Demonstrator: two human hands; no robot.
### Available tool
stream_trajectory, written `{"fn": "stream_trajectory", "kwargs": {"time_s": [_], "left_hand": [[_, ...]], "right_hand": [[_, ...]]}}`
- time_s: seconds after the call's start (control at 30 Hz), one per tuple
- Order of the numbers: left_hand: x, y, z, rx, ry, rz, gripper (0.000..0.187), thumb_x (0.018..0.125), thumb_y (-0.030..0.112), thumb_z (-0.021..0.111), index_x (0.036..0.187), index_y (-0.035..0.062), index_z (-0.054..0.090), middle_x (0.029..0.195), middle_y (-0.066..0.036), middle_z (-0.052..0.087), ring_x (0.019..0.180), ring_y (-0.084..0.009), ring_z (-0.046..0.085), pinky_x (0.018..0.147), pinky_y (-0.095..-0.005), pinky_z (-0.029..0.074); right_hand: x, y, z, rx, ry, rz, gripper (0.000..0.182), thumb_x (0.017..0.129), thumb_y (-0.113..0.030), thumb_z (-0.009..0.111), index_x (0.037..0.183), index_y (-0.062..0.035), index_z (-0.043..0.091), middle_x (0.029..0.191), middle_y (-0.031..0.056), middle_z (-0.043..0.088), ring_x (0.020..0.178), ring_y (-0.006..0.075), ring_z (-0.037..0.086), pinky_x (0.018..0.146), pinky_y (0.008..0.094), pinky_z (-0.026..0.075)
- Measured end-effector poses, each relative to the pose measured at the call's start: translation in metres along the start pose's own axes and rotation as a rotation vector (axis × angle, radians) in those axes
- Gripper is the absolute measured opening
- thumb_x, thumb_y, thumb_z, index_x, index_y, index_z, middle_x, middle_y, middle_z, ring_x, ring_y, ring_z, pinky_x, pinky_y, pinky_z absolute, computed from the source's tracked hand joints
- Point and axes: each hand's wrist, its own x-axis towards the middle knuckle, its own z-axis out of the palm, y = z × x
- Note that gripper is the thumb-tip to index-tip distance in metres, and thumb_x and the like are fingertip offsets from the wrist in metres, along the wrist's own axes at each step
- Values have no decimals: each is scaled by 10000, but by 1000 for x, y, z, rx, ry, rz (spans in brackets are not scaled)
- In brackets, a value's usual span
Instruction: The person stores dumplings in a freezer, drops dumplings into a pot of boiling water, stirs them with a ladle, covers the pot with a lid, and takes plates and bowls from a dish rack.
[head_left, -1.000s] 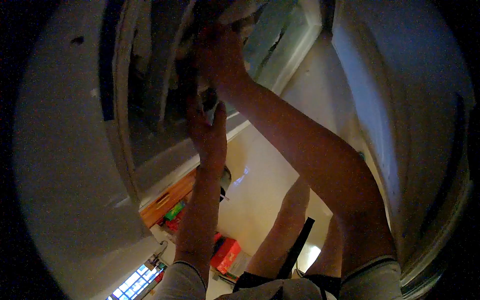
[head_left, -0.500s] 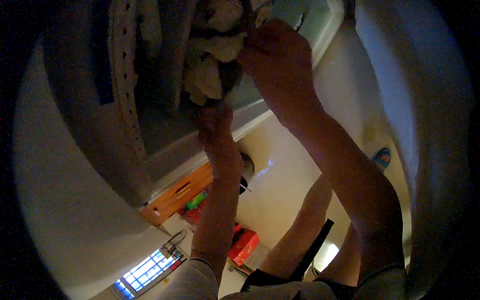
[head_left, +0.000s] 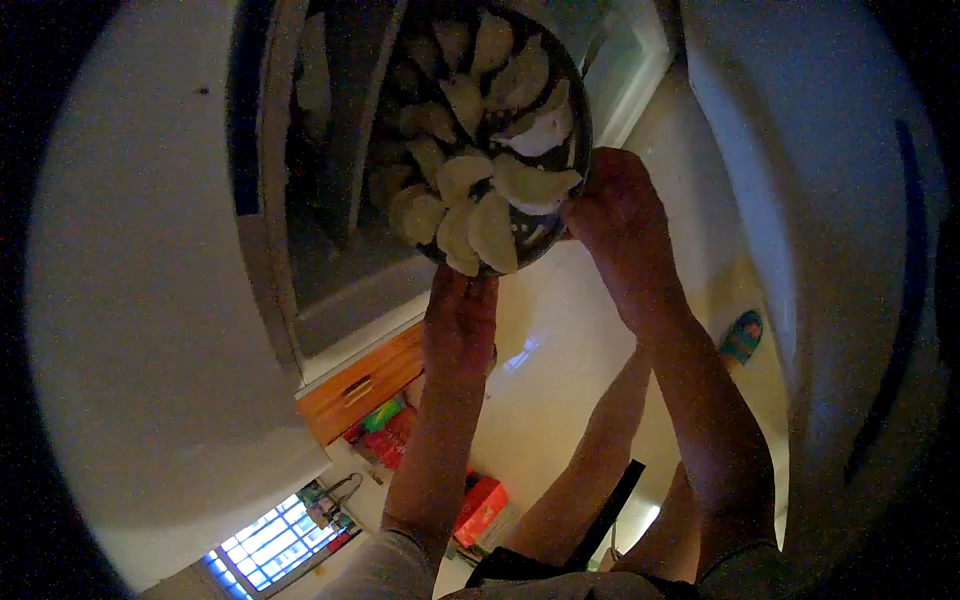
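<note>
From the head camera, a round dark plate (head_left: 560, 215) loaded with pale dumplings (head_left: 490, 230) sits high in the frame, in front of an open white cabinet (head_left: 300, 260). The left hand (head_left: 458, 310) grips the plate's near rim from below; the right hand (head_left: 612, 205) clasps its right edge. An orange drawer (head_left: 360, 385) shows below the cabinet

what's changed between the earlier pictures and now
A round dark plate of pale dumplings has come out of the open white compartment, held at its rim by the left hand below and the right hand beside. Earlier both hands reached inside. The compartment stayed open.
</note>
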Motion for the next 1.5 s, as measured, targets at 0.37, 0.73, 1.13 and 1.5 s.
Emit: {"fn": "stream_trajectory", "kwargs": {"time_s": [0.37, 0.73, 1.13, 1.5], "left_hand": [[-47, 45, -43, 868, -184, -94, 310, 936, 290, 532, 1036, 4, 596, 874, -139, 671, 729, -218, 645, 666, -355, 531], [76, 102, 8, -271, -74, 146, 358, 977, 217, 480, 1270, 12, 508, 1288, -150, 555, 1124, -246, 582, 927, -379, 531], [88, 113, 43, -155, 132, 131, 345, 976, 249, 464, 1254, 62, 547, 1144, -120, 647, 1027, -265, 638, 861, -355, 553], [-20, 52, 30, -154, 257, 62, 369, 946, 263, 478, 1248, 60, 541, 1144, -114, 642, 1035, -263, 631, 878, -367, 539]], "right_hand": [[-51, -37, -59, -321, -16, 125, 337, 871, -166, 568, 1168, -8, 589, 968, 105, 664, 867, 196, 630, 753, 334, 511], [-140, -85, -119, -255, 193, 214, 344, 871, -176, 582, 1173, -10, 587, 970, 87, 668, 866, 188, 642, 736, 334, 523], [-126, -106, -138, -86, 299, 200, 368, 860, -153, 592, 1193, 4, 573, 994, 89, 664, 886, 178, 638, 754, 318, 519], [-122, -96, -127, 0, 238, 155, 392, 850, -132, 602, 1211, 16, 560, 1016, 91, 661, 904, 169, 635, 770, 304, 516]]}}
